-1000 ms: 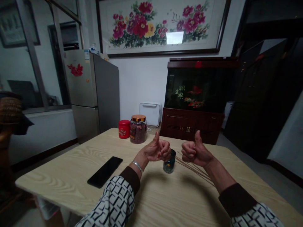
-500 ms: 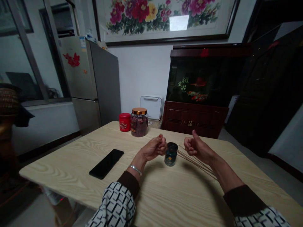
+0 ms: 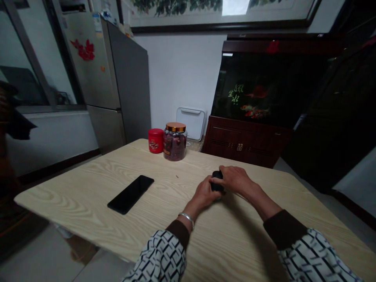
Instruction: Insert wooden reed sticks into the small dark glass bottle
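"Two bare hands are engaged on one small black-topped bottle (image 3: 217,185), right of the middle of the wood-grained table (image 3: 88,192), towards its far edge. State of each hand?"

"Left hand (image 3: 204,193): fingers curled round the near left side, low down. Right hand (image 3: 236,179): thumb laid across the upper part, fingers hooked over the top and far side. Both grips are closed; some fingertips are hidden. The bottle appears upright; whether its base bears on the table cannot be told."

"Likely fault conditions?"

"First, slip: should the left grip slacken under a twist or pull from the right, the bottle would probably spin or tip. Second, spill: any liquid inside could escape if the bottle were jerked; the contents are not visible. Third, displacement: a thin stick (image 3: 242,197) shows beside the right forearm, mostly hidden; a lowered right sleeve (image 3: 314,250) could sweep it aside."

"Adjacent items?"

"Lower risk. The smartphone (image 3: 131,194) lies flat towards the left edge, well apart from the hands. The red canister (image 3: 156,141) and lidded glass jar (image 3: 175,143) stand side by side near the far left corner."
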Demonstrator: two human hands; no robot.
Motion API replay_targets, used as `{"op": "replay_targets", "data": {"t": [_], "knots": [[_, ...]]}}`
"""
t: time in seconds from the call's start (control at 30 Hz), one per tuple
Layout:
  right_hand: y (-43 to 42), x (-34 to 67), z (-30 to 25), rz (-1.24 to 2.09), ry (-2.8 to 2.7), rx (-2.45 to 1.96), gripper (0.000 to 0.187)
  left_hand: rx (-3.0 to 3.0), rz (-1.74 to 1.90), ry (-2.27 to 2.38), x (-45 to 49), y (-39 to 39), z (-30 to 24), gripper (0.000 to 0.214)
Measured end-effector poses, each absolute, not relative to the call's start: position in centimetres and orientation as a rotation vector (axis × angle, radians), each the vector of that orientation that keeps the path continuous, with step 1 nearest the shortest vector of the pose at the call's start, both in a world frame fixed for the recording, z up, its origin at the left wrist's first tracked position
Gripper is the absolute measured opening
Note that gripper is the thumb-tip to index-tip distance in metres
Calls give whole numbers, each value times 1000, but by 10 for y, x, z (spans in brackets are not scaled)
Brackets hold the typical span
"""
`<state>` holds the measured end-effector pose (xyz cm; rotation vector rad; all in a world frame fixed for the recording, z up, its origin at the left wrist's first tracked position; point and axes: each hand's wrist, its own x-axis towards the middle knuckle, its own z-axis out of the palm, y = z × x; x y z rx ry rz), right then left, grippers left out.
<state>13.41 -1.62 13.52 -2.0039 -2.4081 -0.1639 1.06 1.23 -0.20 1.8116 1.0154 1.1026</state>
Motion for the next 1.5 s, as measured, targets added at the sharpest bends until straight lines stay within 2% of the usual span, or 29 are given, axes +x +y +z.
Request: {"op": "replay_targets", "data": {"t": [0.1,0.13,0.2,0.3,0.43,0.5,0.53,0.63,0.7,0.87,1.0,1.17,1.27,1.4,1.5], "knots": [[-9,143,143,51,-2600,-1794,48,1865,1079,1024,5,14,1,58],[-7,147,146,181,-2692,-1627,53,1871,1076,1021,3,14,2,58],[-5,156,150,393,-2782,-1320,74,1876,1079,1013,-1,14,3,58],[-5,159,149,398,-2681,-1382,85,1877,1085,994,-1,14,1,60],[-5,148,143,24,-2543,-1830,61,1853,1074,999,2,16,-2,59],[-5,146,143,-29,-2592,-1858,50,1858,1073,1013,2,17,-1,60],[-4,146,144,22,-2646,-1780,50,1861,1067,1019,1,16,-1,61],[-4,151,149,258,-2746,-1425,80,1859,1057,1015,-1,16,2,64],[-3,152,150,287,-2701,-1411,89,1850,1055,987,-1,15,3,64],[2,144,142,62,-2576,-1880,63,1841,1046,989,-1,15,3,59],[8,149,143,197,-2638,-1704,41,1858,1050,984,-3,15,4,60],[9,174,158,647,-2423,-1291,48,1861,1052,956,-4,15,4,62],[4,191,157,773,-2129,-1253,54,1849,1074,948,-3,15,3,66],[-18,209,116,777,-1729,-1280,62,1820,1082,974,-5,17,4,68],[-40,212,64,766,-1547,-1367,56,1804,1080,990,-7,19,4,68]]}}
